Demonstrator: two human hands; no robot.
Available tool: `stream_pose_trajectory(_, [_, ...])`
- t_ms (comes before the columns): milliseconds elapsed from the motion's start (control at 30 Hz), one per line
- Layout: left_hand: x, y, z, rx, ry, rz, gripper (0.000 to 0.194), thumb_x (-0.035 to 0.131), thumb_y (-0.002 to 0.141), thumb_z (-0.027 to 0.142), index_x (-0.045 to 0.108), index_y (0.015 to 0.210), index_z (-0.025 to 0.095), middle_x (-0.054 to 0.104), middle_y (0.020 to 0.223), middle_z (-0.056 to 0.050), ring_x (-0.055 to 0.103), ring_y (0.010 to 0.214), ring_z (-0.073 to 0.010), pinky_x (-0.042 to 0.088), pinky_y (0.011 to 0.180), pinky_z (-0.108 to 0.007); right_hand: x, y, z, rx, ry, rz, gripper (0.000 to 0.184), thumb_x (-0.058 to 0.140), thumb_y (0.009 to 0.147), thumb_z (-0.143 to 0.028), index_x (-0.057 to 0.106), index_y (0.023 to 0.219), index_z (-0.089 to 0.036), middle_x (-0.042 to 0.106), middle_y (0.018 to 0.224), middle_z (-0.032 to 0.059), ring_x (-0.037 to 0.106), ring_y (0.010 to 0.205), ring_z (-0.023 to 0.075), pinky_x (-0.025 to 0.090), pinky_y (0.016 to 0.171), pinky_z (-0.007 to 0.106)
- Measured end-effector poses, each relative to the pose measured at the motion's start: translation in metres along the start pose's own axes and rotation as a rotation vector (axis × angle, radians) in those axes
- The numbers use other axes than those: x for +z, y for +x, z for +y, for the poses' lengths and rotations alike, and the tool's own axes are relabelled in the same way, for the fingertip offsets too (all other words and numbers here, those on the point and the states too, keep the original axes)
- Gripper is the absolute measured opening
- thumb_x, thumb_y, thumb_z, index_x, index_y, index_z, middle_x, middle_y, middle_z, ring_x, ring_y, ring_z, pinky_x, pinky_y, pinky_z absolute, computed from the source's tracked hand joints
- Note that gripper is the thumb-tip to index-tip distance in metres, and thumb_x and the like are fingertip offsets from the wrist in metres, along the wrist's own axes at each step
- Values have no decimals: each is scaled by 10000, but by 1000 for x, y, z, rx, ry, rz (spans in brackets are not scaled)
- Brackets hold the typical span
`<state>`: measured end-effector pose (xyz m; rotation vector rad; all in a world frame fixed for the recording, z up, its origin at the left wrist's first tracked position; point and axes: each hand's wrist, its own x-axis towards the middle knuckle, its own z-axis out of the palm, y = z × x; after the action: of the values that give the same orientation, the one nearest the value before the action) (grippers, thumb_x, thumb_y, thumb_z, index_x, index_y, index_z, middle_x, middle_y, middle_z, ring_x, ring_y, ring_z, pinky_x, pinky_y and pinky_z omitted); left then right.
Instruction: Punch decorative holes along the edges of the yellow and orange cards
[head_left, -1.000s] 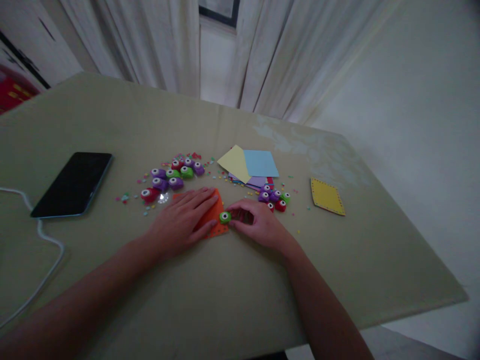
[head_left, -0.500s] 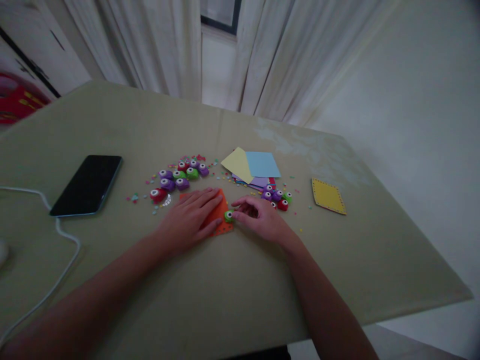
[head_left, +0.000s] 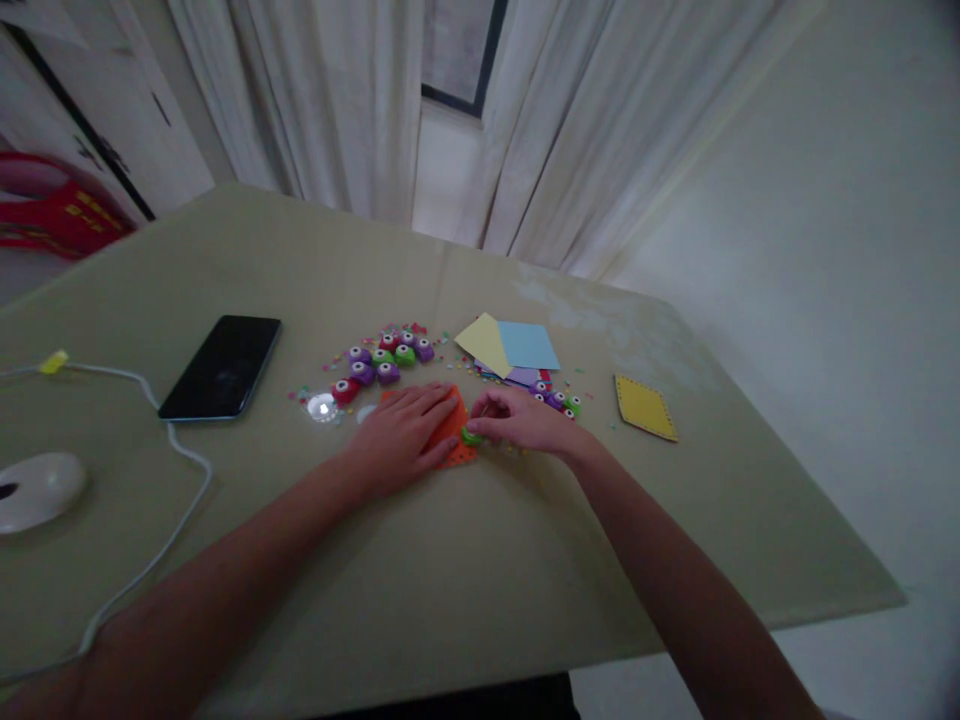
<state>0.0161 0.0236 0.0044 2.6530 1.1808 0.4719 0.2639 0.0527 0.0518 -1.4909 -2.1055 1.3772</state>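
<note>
My left hand lies flat with fingers stretched out, pressing an orange paper square to the table. Several small holes run along that paper's near edge. At its right edge sits a small green craft punch, pinched by the fingers of my right hand and partly covered by them. Beyond my left hand is a cluster of purple, green and red craft punches. More punches stand just past my right hand, partly hidden by it.
Stacked coloured paper squares lie behind my hands, with punched paper bits scattered around. A yellow square with a punched border is at the right. Leftward are a black tablet, a white cable and a white mouse.
My view has shifted, bringing the mouse into sight at the left. My right hand's fingers now cover more of the green craft punch. My left hand stays flat on the orange paper.
</note>
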Motion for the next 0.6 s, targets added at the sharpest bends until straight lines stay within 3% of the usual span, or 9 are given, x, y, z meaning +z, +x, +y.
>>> stream_pose_trajectory(367, [-1, 0, 0, -2, -36, 4, 601, 471, 1099, 478, 546, 1576, 121, 521, 1663, -172, 485, 1542, -335, 377, 1277, -520, -5, -5, -2, 5, 48, -45, 292, 814, 904, -429, 740, 980, -156, 752, 883, 39, 646, 754, 142, 515, 696, 274])
stream_pose_trajectory(600, [1, 0, 0, -4, -59, 36, 572, 492, 1088, 474, 557, 1576, 182, 548, 1644, -152, 500, 1529, -329, 376, 1272, -520, -7, -2, -3, 50, 49, -52, 306, 843, 860, -435, 717, 923, -163, 715, 832, 19, 614, 723, 135, 481, 658, 263])
